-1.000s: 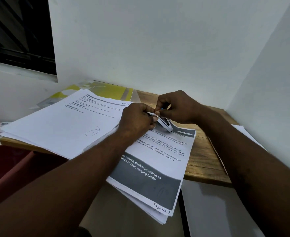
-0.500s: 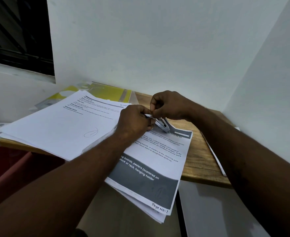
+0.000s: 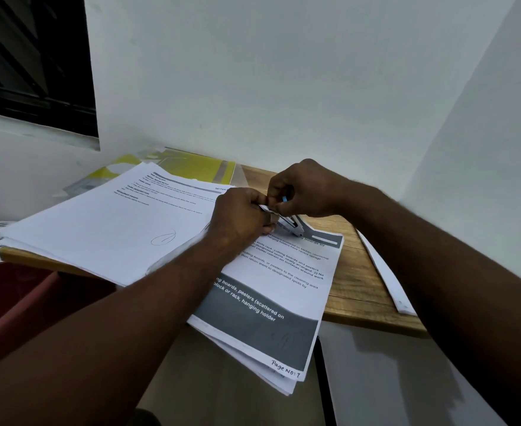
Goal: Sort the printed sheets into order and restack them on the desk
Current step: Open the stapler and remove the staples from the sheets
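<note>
The fingers (image 3: 260,200) of the left hand (image 3: 240,224) are curled tight and pinch one end of a small object (image 3: 290,225), white and dark, held just above the paper. The right hand (image 3: 307,189) meets it from the far side, its fingers (image 3: 279,187) also curled in a pinch at the object's upper end, where a speck of blue shows. The knuckles hide most of the object, so I cannot tell what it is.

Under both hands lies the page-7 stack (image 3: 279,290), slantwise near the middle of the bench (image 3: 356,272). Its near end hangs over the bench's near edge, with "Page No: 7" handwritten at the corner. The left forearm covers the stack's left side and cuts off the printed lines.

A second stack (image 3: 99,229) of sheets covers the bench's left end and overhangs the near left corner; its print is too small to read. A yellow folder (image 3: 191,167) pokes out beneath it at the far left corner. Along the right edge more sheets (image 3: 385,278) show only as a thin strip beside the right forearm.
</note>
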`<action>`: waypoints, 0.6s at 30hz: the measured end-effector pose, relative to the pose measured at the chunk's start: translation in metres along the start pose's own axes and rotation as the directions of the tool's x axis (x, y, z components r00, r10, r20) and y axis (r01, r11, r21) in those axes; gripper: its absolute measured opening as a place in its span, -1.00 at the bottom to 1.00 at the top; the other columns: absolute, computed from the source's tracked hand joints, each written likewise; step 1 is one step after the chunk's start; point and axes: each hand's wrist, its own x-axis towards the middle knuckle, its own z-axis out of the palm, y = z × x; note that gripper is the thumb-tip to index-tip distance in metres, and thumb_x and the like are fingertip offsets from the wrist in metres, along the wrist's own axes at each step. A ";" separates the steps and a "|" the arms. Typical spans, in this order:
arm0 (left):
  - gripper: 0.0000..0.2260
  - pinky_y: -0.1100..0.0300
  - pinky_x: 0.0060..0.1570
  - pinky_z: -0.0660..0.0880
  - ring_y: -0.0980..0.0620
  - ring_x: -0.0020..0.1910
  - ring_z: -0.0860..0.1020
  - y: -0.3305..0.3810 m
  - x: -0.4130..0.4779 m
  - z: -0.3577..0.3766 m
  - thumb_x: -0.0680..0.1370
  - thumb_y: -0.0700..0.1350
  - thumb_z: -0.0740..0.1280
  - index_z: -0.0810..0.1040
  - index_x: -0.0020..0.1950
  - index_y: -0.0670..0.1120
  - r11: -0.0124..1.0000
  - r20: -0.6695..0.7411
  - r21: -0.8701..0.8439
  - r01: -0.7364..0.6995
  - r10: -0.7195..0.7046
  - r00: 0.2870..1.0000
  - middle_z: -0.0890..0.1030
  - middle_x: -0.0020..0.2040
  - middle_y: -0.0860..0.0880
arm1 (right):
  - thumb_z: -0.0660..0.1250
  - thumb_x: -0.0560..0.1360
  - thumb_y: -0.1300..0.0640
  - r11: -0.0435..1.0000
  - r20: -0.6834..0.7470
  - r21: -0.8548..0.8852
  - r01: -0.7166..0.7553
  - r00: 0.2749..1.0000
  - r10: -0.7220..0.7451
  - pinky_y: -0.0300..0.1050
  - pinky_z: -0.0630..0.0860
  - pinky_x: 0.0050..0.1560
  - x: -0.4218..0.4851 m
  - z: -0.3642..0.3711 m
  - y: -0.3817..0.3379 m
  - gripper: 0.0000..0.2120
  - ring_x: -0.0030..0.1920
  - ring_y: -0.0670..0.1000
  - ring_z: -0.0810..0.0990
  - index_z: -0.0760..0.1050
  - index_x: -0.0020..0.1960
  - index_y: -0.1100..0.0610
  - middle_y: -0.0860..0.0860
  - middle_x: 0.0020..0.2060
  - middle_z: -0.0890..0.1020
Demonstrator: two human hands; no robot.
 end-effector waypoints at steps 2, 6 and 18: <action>-0.79 -0.11 -0.02 0.72 -0.12 -0.26 0.75 -0.001 0.001 0.000 0.43 -0.37 0.56 0.70 -0.18 -0.05 1.000 0.001 0.004 -0.002 0.002 1.000 0.74 -0.26 -0.16 | 0.50 0.44 0.21 1.000 0.005 -0.003 0.028 1.000 -0.028 -0.41 0.39 -0.20 0.000 0.002 0.001 -0.91 -0.26 -0.26 0.57 0.70 -0.08 0.06 -0.12 -0.23 0.71; -0.80 -0.06 -0.02 0.72 -0.10 -0.26 0.76 -0.001 0.002 0.000 0.46 -0.34 0.56 0.68 -0.11 -0.06 1.000 0.000 -0.015 0.016 -0.016 1.000 0.74 -0.26 -0.16 | 0.53 0.44 0.23 0.996 -0.042 0.085 0.015 0.999 -0.011 -0.45 0.37 -0.27 -0.005 0.006 0.009 -0.92 -0.29 -0.23 0.58 0.68 -0.14 0.08 -0.16 -0.31 0.66; -0.84 0.00 -0.05 0.71 -0.09 -0.26 0.76 -0.004 0.005 0.002 0.47 -0.32 0.57 0.71 0.01 -0.16 1.000 -0.007 0.001 0.013 -0.013 1.000 0.74 -0.27 -0.15 | 0.56 0.41 0.28 0.979 -0.085 0.200 0.032 0.996 -0.015 -0.30 0.46 -0.29 -0.004 0.012 0.019 -0.90 -0.34 -0.15 0.55 0.69 -0.15 0.13 -0.02 -0.30 0.69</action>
